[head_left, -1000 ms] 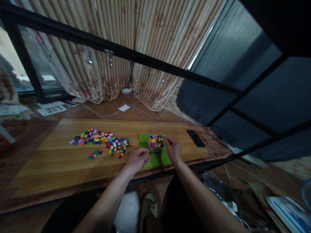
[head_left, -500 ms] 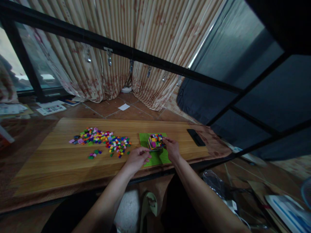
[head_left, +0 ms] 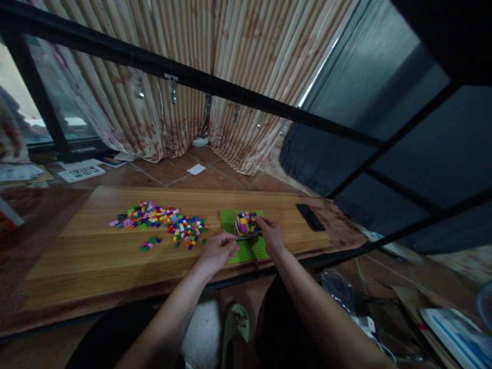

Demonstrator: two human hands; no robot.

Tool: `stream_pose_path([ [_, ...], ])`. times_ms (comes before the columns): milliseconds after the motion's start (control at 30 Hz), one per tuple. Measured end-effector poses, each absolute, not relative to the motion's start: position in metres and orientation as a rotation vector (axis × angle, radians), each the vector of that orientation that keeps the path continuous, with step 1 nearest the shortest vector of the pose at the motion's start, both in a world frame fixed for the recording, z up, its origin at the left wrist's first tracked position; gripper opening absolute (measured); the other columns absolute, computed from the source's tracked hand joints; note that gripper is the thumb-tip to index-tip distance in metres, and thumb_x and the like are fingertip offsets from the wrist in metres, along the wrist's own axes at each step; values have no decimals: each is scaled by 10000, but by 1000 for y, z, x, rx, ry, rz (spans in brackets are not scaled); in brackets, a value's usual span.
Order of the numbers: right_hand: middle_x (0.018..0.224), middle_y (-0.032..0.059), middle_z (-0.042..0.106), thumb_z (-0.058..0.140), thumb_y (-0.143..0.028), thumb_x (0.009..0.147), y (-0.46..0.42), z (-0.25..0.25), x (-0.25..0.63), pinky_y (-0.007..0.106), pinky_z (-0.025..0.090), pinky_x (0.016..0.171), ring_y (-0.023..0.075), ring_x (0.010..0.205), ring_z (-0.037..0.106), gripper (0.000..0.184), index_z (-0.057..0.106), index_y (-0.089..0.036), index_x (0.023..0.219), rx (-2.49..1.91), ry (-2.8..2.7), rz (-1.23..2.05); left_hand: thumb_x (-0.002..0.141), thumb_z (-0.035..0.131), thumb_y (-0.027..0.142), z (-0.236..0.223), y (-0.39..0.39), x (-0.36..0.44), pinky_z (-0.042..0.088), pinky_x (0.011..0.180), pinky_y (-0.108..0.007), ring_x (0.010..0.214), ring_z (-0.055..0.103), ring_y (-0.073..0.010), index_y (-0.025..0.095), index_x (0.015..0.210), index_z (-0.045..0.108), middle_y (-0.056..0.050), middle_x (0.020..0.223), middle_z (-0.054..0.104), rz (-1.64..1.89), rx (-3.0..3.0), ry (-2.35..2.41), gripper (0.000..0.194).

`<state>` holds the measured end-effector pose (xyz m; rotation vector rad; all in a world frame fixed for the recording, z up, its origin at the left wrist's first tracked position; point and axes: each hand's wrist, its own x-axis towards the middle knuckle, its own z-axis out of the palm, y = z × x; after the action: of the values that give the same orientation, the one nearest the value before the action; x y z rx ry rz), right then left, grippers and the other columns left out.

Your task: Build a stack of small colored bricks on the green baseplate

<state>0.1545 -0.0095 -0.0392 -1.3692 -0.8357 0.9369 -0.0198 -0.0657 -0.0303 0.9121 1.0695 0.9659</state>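
We flank the block build (head_left: pixel 248 223) on the green baseplate (head_left: pixel 227 219), our left hand (head_left: pixel 220 249) by its front-left corner and our right hand (head_left: pixel 272 237) at its right side, seemingly to steady it; whether either pinches anything, we cannot tell. Loose bricks (head_left: pixel 154 216) lie leftward, presumably for easy reach. The build looks boxy and multicoloured.

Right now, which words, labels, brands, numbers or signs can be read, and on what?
No text can be read.
Printed white sheet, left: dark print, too small and blurred.
Papers, far left: too blurred.
Blue-and-white item, lower right: too blurred.
Toy bricks, green baseplate: no readable marks.
Black phone: no readable marks.
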Motion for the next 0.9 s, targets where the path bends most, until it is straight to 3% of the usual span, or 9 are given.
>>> stream_pose_path([
  [433, 641, -3, 689, 760, -384, 524, 1, -43, 154, 269, 467, 606, 131, 594, 589, 284, 705, -162, 692, -1327, -868, 935, 753, 617, 155, -29, -66, -18, 420, 514, -202, 496, 550, -81, 149, 814, 637, -5, 633, 672, 960, 916, 1095, 65],
  [900, 642, 12, 667, 714, -474, 590, -2, -45, 157, 267, 449, 603, 141, 609, 573, 354, 686, -142, 710, -1367, -942, 829, 729, 654, 190, -31, -66, -20, 430, 509, -204, 507, 572, -87, 146, 828, 643, -16, 650, 687, 965, 921, 1103, 109],
])
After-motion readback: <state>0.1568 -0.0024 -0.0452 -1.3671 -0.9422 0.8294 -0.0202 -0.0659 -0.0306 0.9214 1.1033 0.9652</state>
